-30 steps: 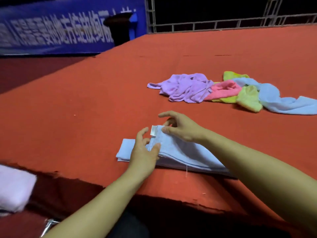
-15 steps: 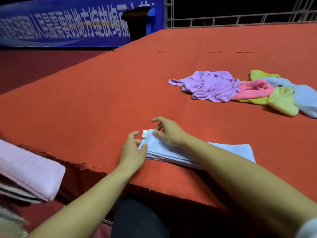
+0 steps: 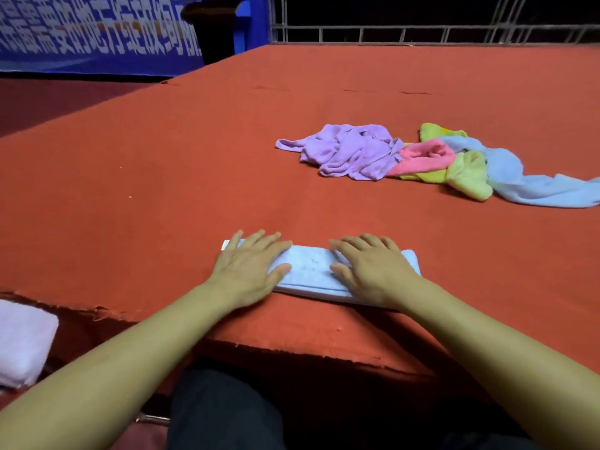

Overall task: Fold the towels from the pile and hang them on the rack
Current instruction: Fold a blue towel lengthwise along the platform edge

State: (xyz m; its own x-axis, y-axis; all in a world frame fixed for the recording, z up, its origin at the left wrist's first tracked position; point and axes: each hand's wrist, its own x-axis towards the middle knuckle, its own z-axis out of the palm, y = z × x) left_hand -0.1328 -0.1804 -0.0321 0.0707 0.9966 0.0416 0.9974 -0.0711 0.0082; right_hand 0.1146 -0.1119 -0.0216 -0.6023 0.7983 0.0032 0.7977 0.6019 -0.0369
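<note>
I'm seeing two hands lying flat on one folded light-blue towel (image 3: 311,269) near the front edge of the red table (image 3: 162,177); my left hand (image 3: 248,271) is pressing down on the towel's left end, fingers straight and spread, gripping nothing; my right hand (image 3: 370,271) is pressing on the right part, fingers straight and slightly spread, also gripping nothing; the towel is lying as one long narrow strip, layered edges showing along its near side, one short stretch of it showing between the two hands; I'm counting one pile (image 3: 422,160) of loose towels sitting well apart from the hands, farther back and to the right; in it I'm counting four colours: one purple towel (image 3: 350,151) crumpled at the left, one pink towel (image 3: 422,155) touching it, yellow-green cloth (image 3: 467,173) showing in two patches, I cannot tell if that is one towel or two, and one pale blue towel (image 3: 532,186) trailing off toward the right edge of the view; one folded whitish-pink towel (image 3: 22,345) is sitting low at the left, below table level; one blue banner (image 3: 97,30) with white lettering is hanging behind; one metal railing (image 3: 422,34) is running along the back.
</note>
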